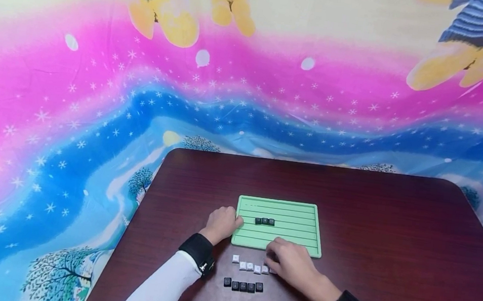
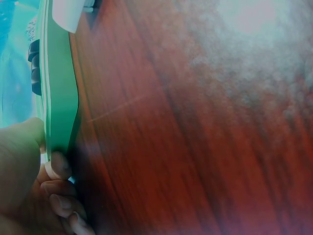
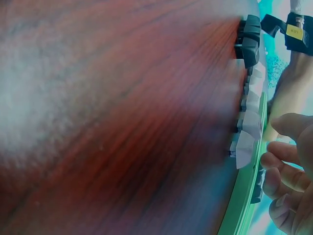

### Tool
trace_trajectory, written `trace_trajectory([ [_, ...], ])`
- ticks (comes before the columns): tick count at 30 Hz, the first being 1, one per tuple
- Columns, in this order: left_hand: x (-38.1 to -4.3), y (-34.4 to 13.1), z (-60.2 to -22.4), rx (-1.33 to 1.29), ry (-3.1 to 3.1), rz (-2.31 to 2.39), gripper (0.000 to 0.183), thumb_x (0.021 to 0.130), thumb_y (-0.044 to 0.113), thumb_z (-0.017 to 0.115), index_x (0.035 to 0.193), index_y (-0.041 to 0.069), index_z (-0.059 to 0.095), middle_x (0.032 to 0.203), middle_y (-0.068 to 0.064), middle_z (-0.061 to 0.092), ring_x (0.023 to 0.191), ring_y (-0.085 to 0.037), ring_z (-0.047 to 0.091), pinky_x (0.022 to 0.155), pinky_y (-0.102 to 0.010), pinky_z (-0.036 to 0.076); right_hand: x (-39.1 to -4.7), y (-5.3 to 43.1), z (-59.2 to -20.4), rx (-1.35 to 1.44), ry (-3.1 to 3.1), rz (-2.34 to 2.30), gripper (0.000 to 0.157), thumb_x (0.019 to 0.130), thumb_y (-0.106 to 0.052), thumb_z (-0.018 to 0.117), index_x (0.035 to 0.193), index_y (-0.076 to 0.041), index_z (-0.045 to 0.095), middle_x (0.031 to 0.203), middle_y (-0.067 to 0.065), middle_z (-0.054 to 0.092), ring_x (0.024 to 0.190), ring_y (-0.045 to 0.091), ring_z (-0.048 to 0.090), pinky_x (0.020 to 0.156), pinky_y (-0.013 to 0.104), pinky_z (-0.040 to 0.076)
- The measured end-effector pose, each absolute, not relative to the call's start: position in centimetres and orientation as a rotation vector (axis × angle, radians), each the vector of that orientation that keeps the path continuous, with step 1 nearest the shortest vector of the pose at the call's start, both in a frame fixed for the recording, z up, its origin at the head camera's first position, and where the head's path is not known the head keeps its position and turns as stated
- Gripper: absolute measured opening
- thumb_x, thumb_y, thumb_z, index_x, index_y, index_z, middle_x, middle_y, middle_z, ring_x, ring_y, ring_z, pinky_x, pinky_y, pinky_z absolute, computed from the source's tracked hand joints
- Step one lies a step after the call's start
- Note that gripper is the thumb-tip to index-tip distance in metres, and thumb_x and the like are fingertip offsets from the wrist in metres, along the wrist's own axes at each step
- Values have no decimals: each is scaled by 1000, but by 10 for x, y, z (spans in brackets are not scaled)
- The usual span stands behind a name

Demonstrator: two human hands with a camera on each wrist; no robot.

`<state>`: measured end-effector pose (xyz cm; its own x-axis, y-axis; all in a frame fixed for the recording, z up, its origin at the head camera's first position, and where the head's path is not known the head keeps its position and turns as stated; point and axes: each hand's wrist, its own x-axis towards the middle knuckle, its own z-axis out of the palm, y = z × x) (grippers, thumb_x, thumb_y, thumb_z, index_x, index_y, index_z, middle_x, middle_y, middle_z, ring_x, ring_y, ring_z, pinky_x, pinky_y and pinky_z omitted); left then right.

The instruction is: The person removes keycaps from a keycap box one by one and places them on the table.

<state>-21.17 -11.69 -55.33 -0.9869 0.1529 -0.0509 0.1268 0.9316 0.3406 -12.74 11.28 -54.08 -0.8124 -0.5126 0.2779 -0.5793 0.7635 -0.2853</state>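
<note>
A light green ridged tray (image 1: 275, 244) lies on the table, with three black keycaps (image 1: 264, 221) in a short row on it. My left hand (image 1: 220, 223) pinches the tray's left edge, thumb on top and fingers curled at its side, as the left wrist view shows. Just below the tray's front edge is my right hand (image 1: 293, 264), beside the right end of a row of white keycaps (image 1: 249, 266). Its fingers (image 3: 281, 178) are loosely bent, and no keycap shows between them. In the head view this hand partly covers the end of the white row.
Nearer to me than the white row lies a row of several black keycaps (image 1: 243, 287). All this stands on a dark red wooden table (image 1: 392, 237) with rounded far corners. Behind it hangs a colourful printed cloth (image 1: 248, 87).
</note>
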Motion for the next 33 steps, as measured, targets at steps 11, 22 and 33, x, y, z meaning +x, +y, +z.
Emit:
trace_trajectory([
  [11,-212,-117,-554,231,3013,526,44,91,27,56,55,17,32,53,4,26,46,-16,30,45,-30,28,-134,114,-539,835,-2799,511,18,81,-32,81,91,-19,73,82,-10,65,70,6,63,58,25,49],
  [22,-211,-117,-554,229,3011,532,45,91,26,55,55,17,31,53,4,25,47,-16,30,45,-30,27,-144,117,-539,778,-2837,503,21,82,-32,81,95,-17,74,85,-7,67,73,9,66,60,26,51],
  [33,-212,-117,-553,226,3001,526,45,92,26,55,54,17,31,53,4,25,46,-16,30,45,-30,27,-154,117,-539,652,-2825,494,18,81,-29,80,93,-17,74,85,-6,68,69,9,64,55,25,49],
])
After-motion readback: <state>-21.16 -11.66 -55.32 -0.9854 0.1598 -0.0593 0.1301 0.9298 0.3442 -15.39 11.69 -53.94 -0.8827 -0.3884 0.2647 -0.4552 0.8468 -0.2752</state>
